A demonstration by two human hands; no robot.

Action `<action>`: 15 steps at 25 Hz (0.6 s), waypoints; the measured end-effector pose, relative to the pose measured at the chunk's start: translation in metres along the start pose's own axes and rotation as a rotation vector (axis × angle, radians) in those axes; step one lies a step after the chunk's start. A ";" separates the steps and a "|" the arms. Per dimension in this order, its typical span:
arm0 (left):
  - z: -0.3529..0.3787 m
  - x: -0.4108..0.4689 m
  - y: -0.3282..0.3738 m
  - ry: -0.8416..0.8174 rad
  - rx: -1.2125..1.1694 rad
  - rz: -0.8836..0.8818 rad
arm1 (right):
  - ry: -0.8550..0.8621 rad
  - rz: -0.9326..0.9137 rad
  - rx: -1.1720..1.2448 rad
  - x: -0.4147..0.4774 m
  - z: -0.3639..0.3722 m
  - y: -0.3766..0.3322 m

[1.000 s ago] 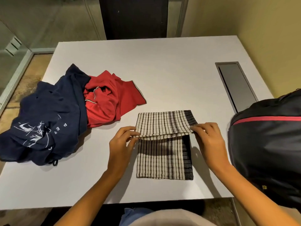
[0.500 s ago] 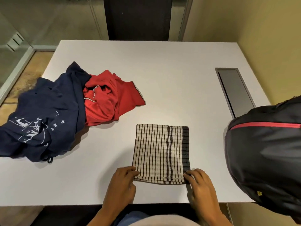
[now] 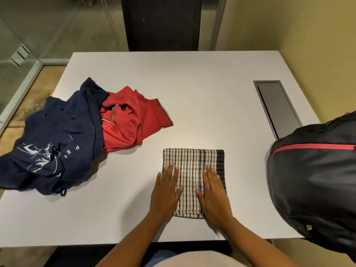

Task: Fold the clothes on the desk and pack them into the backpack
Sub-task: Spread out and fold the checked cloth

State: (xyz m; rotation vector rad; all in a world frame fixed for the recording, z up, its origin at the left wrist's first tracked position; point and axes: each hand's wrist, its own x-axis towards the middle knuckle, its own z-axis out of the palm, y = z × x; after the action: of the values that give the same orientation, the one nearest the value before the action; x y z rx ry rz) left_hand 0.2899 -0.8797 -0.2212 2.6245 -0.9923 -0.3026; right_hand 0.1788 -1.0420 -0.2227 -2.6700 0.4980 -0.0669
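Both hands lie flat, fingers straight, on the folded checked cloth [image 3: 192, 166] near the counter's [image 3: 192, 93] front edge: left hand [image 3: 166, 191], right hand [image 3: 212, 193]; navy shirt [image 3: 50, 143] and red shirt [image 3: 127, 120] heaped far left; black backpack [image 3: 316, 182] at right.

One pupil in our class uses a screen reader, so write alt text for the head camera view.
A person's left hand and right hand press flat on a folded checked cloth on a white desk. A crumpled navy shirt and red shirt lie to the left; a black backpack sits at the right.
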 end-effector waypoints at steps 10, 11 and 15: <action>-0.016 0.037 0.008 0.093 -0.073 0.025 | 0.145 0.014 0.073 0.043 -0.019 -0.019; -0.015 0.047 0.007 0.079 -0.049 0.029 | 0.132 0.010 0.058 0.054 -0.020 -0.019; -0.006 0.074 -0.010 0.031 0.030 -0.037 | 0.038 0.048 -0.046 0.078 -0.008 -0.003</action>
State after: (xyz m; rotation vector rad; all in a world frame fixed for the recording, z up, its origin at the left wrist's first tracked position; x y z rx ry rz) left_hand 0.3520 -0.9207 -0.2252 2.6688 -0.9456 -0.2564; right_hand 0.2515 -1.0707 -0.2163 -2.7046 0.5821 -0.0939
